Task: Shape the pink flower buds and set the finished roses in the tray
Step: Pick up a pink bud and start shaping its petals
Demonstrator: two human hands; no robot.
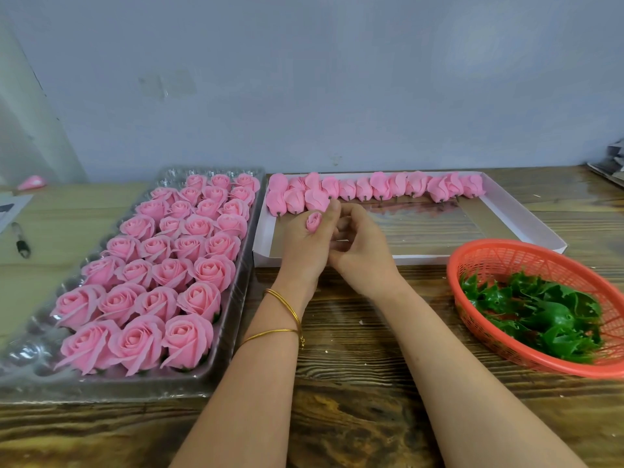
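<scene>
Two bare hands meet above the middle of a wooden table (pixel 354 400), seen from a camera worn on the person's head. The left hand (pixel 305 251) has its fingers curled round a small pink bud (pixel 314 221), whose tightly rolled tip pokes up between thumb and forefinger. The right hand (pixel 361 255) sits just beside it, fingers curled inward and touching the left hand's fingers; whether it grips anything cannot be told. Two thin gold bangles (pixel 283 300) circle the left wrist.

To the left, a long clear plastic tray (pixel 238 292) runs away from the viewer and holds finished roses (pixel 158 265), open pink blooms standing in rows of four across, each in its own pocket.

Behind the hands lies a shallow white box (pixel 526 216). A row of closed pink buds (pixel 381 187) rests along its far edge, stubby stems pointing toward the viewer, with a few more bunched at the left end, just beyond the left hand's fingertips.

To the right stands an orange mesh basket (pixel 506 261) holding green plastic leaf pieces (pixel 533 309).

At the far left, a pen (pixel 22 241) lies on the table, and one loose pink bud (pixel 32 182) rests near the wall.
</scene>
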